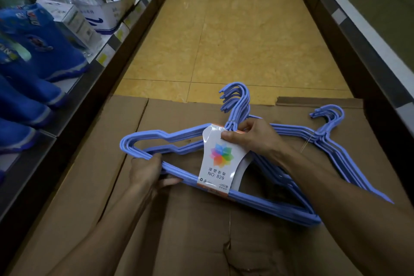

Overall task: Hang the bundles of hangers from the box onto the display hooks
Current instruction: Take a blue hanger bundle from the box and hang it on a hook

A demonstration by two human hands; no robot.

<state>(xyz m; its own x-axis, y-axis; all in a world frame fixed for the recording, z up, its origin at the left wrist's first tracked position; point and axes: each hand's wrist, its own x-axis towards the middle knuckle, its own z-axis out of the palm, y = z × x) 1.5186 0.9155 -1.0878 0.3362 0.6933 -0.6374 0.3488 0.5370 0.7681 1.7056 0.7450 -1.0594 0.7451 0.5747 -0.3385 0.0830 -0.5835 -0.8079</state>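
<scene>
right hand (248, 139) is pinching the paper label (220, 159) near the neck of a blue hanger bundle (179, 136), thumb on top. left hand (147, 170) is gripping the bundle's lower bar w/ curled fingers. bundle is hovering just over the cardboard box (156, 231); 2nd bundle (331, 132) is lying on the box, right of it.

Floor (235, 29) lying open ahead between shelf edges (125, 36); box flaps (139, 186) and second hanger bundle (331, 141) crowding right.

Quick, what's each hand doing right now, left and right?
Left hand: grips the lower bar of the blue hanger bundle.
Right hand: pinches the same bundle at its neck, thumb on the paper label.
</scene>
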